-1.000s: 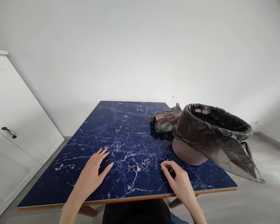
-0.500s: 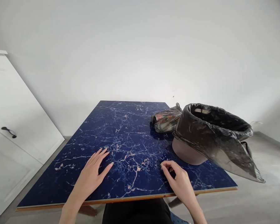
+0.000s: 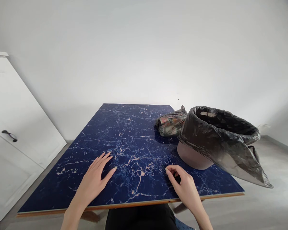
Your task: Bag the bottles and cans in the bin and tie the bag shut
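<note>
My left hand (image 3: 94, 179) lies on the blue marble-patterned table (image 3: 134, 147), fingers stretched forward and thumb spread to the side. It holds nothing. My right hand (image 3: 182, 182) rests at the table's front part, with its thumb tip against the curled forefinger; I see nothing between them. Just beyond that hand stands a greyish bin (image 3: 192, 156) lined with a dark plastic bag (image 3: 206, 140). The bag is folded over the rim, and a loose flap hangs past the table's right edge. The inside of the bin is mostly hidden in shadow.
Behind and left of the bin lies a knotted dark see-through bag (image 3: 171, 124) with colourful packaging inside. A white cabinet (image 3: 21, 127) with a black handle (image 3: 9, 136) stands at the left. The white wall (image 3: 139, 57) rises behind the table.
</note>
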The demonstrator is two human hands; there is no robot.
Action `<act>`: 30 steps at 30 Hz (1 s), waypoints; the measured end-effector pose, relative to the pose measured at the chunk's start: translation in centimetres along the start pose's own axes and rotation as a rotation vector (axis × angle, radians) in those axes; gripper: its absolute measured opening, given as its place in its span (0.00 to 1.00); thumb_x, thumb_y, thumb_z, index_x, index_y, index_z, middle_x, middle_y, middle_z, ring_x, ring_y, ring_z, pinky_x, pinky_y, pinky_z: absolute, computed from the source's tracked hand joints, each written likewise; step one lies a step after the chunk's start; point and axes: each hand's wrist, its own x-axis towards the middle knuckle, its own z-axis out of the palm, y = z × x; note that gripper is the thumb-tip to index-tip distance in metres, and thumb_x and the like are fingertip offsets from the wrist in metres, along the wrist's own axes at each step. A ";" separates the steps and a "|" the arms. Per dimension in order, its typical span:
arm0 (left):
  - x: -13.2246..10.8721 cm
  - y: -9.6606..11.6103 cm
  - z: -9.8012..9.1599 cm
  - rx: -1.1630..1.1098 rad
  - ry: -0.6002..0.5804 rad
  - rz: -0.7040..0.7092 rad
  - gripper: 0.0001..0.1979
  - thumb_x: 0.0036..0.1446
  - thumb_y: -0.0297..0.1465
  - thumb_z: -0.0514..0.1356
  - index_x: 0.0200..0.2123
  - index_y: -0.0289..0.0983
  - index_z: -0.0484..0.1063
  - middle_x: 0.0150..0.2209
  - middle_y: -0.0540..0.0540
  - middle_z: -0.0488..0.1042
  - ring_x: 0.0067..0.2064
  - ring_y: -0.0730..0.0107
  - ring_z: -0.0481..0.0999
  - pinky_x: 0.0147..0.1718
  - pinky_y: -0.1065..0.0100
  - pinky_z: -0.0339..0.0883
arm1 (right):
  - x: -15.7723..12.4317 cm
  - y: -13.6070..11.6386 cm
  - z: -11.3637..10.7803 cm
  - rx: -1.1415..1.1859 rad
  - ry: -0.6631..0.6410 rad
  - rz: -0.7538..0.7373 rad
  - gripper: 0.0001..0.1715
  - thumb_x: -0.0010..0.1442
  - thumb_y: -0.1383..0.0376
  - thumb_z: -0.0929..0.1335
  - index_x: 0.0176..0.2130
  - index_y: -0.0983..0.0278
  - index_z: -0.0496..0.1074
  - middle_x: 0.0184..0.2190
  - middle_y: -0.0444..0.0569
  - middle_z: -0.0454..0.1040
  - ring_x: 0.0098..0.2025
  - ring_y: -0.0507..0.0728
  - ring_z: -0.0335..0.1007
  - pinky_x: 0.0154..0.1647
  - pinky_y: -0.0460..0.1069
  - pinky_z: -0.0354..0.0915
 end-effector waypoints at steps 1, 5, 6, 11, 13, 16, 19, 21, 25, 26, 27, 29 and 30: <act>0.0 0.0 0.0 0.000 0.004 0.002 0.31 0.73 0.53 0.55 0.71 0.45 0.70 0.76 0.45 0.63 0.77 0.40 0.59 0.73 0.37 0.58 | 0.0 0.0 0.0 -0.001 0.003 -0.003 0.19 0.77 0.49 0.63 0.47 0.57 0.77 0.41 0.52 0.82 0.41 0.61 0.80 0.41 0.52 0.74; 0.0 0.1 0.0 -0.003 -0.002 -0.004 0.32 0.73 0.54 0.55 0.72 0.45 0.69 0.76 0.43 0.62 0.77 0.40 0.58 0.73 0.36 0.59 | 0.0 -0.1 -0.1 0.000 0.005 -0.004 0.19 0.77 0.49 0.63 0.47 0.56 0.77 0.41 0.52 0.82 0.40 0.61 0.80 0.41 0.52 0.74; 0.0 0.0 0.0 -0.003 -0.001 -0.003 0.32 0.73 0.54 0.55 0.72 0.45 0.69 0.76 0.43 0.62 0.77 0.40 0.58 0.73 0.36 0.59 | 0.0 -0.1 -0.1 -0.001 0.007 -0.006 0.19 0.77 0.49 0.63 0.47 0.56 0.77 0.41 0.52 0.82 0.40 0.61 0.80 0.41 0.52 0.74; 0.0 0.0 0.1 -0.004 0.016 0.009 0.31 0.73 0.54 0.56 0.71 0.46 0.70 0.76 0.44 0.63 0.77 0.40 0.59 0.72 0.36 0.59 | 0.0 -0.1 0.0 -0.001 0.003 -0.006 0.18 0.78 0.50 0.63 0.46 0.56 0.77 0.41 0.51 0.82 0.40 0.60 0.79 0.41 0.52 0.73; 0.0 0.0 0.0 -0.003 0.010 0.006 0.32 0.73 0.54 0.56 0.71 0.45 0.69 0.76 0.44 0.63 0.77 0.40 0.59 0.72 0.36 0.59 | 0.0 0.0 0.0 0.001 -0.010 0.003 0.18 0.77 0.50 0.63 0.46 0.56 0.76 0.41 0.50 0.81 0.40 0.60 0.79 0.42 0.52 0.73; 0.0 0.0 0.0 0.001 0.003 0.005 0.32 0.73 0.53 0.55 0.71 0.45 0.69 0.76 0.44 0.62 0.77 0.40 0.59 0.73 0.36 0.59 | 0.0 0.1 0.0 0.001 -0.016 0.004 0.17 0.77 0.51 0.63 0.46 0.56 0.76 0.41 0.50 0.81 0.40 0.60 0.80 0.42 0.52 0.73; 0.0 -0.1 0.1 0.004 0.009 0.005 0.31 0.73 0.54 0.56 0.71 0.47 0.69 0.76 0.45 0.63 0.77 0.40 0.59 0.73 0.37 0.60 | 0.0 0.0 -0.1 -0.002 -0.012 0.001 0.17 0.77 0.50 0.63 0.46 0.55 0.76 0.41 0.50 0.82 0.40 0.60 0.80 0.40 0.51 0.73; 0.0 -0.1 0.1 0.005 0.009 0.002 0.31 0.72 0.54 0.56 0.72 0.48 0.69 0.76 0.46 0.63 0.77 0.40 0.59 0.72 0.38 0.61 | 0.0 0.0 -0.1 -0.003 -0.009 0.001 0.17 0.77 0.50 0.63 0.46 0.55 0.76 0.41 0.50 0.82 0.40 0.60 0.80 0.40 0.51 0.73; 0.0 0.0 0.0 0.008 0.001 -0.004 0.31 0.73 0.54 0.56 0.72 0.48 0.69 0.76 0.46 0.63 0.77 0.40 0.59 0.72 0.38 0.61 | 0.0 0.0 0.0 -0.003 0.001 -0.001 0.17 0.77 0.51 0.63 0.47 0.56 0.77 0.42 0.51 0.82 0.41 0.60 0.80 0.41 0.52 0.74; 0.0 0.0 0.0 0.007 0.000 -0.002 0.31 0.73 0.54 0.56 0.71 0.47 0.69 0.76 0.46 0.63 0.77 0.40 0.59 0.72 0.37 0.60 | -0.1 0.0 0.0 -0.001 0.003 -0.002 0.17 0.77 0.51 0.63 0.47 0.56 0.77 0.42 0.51 0.82 0.41 0.60 0.80 0.41 0.52 0.74; 0.0 0.0 0.0 0.007 0.002 0.001 0.31 0.73 0.54 0.56 0.71 0.47 0.69 0.76 0.45 0.63 0.77 0.40 0.59 0.73 0.37 0.60 | -0.1 0.0 0.0 0.000 0.003 -0.002 0.17 0.77 0.50 0.63 0.47 0.56 0.77 0.42 0.51 0.82 0.41 0.60 0.80 0.41 0.52 0.74; 0.0 -0.1 0.0 0.005 0.007 0.007 0.31 0.73 0.54 0.56 0.71 0.47 0.69 0.75 0.45 0.64 0.77 0.40 0.60 0.73 0.38 0.60 | -0.1 0.1 0.0 0.001 0.001 0.002 0.17 0.77 0.50 0.63 0.47 0.56 0.77 0.42 0.51 0.82 0.41 0.60 0.80 0.41 0.51 0.74; 0.0 -0.1 0.0 0.004 0.009 0.008 0.31 0.73 0.54 0.56 0.71 0.47 0.70 0.75 0.45 0.64 0.77 0.40 0.60 0.73 0.38 0.60 | -0.1 0.1 0.0 -0.001 0.001 0.005 0.17 0.77 0.50 0.64 0.47 0.55 0.77 0.42 0.50 0.82 0.41 0.60 0.80 0.41 0.51 0.74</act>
